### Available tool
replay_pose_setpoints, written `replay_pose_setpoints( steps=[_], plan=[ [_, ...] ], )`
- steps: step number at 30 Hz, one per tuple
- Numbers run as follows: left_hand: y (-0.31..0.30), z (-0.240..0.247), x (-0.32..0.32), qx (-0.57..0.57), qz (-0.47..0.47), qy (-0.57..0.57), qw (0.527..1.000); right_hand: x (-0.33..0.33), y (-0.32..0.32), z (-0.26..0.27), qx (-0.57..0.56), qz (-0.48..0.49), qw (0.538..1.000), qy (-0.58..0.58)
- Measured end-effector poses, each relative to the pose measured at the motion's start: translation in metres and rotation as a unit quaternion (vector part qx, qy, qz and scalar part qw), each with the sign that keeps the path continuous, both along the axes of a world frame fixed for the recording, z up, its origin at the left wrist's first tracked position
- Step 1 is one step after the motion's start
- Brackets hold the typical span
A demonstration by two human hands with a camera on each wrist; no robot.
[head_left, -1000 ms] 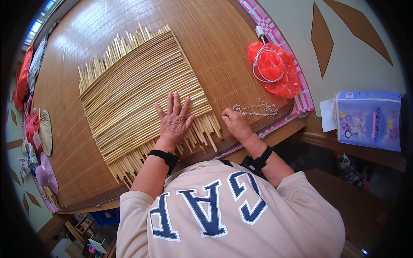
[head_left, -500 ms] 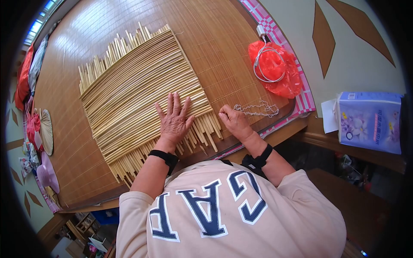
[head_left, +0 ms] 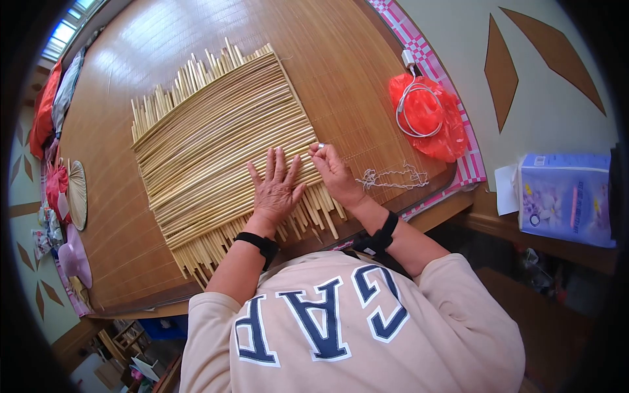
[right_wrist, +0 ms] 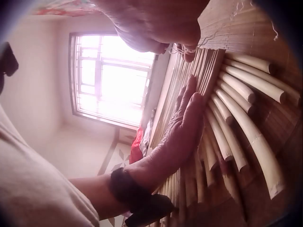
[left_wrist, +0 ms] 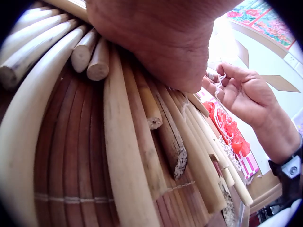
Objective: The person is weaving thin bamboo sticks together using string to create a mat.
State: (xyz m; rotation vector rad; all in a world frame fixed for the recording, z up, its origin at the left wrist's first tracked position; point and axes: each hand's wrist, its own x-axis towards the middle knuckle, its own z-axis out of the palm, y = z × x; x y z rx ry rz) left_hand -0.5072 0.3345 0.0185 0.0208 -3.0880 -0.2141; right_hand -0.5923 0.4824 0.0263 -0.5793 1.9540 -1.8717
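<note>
Pressing flat on the mat of pale reed sticks [head_left: 209, 124], the left hand [head_left: 275, 188] has its fingers straight and spread. Just beside it, at the mat's right edge, the right hand [head_left: 333, 171] pinches white string [head_left: 393, 177], perhaps with a needle. The string trails rightward across the woven table cover [head_left: 354, 72] toward a red plastic bag [head_left: 429, 121].

Red plastic bag [head_left: 429, 124] bore a coiled white charger cable [head_left: 412, 77]; purple tissue pack [head_left: 567, 196] sat on ledge; woven fan [head_left: 77, 194], pink hat [head_left: 73, 259] lay left.
</note>
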Motion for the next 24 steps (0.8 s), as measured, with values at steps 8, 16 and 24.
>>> replay_pose_setpoints(
  steps=[8, 16, 24],
  plan=[
    [-0.003, -0.001, 0.0, 0.026, -0.002, 0.009, 1.0, 0.002, -0.039, -0.026, -0.042, -0.037, 0.994, 0.089],
    [-0.003, -0.003, 0.001, 0.023, -0.005, 0.004, 1.0, 0.006, -0.041, -0.025, 0.048, -0.051, 0.98, 0.189],
    [-0.009, 0.005, 0.001, 0.126, 0.006, -0.014, 0.992, 0.005, -0.042, -0.023, 0.083, -0.06, 0.97, 0.221]
  ],
)
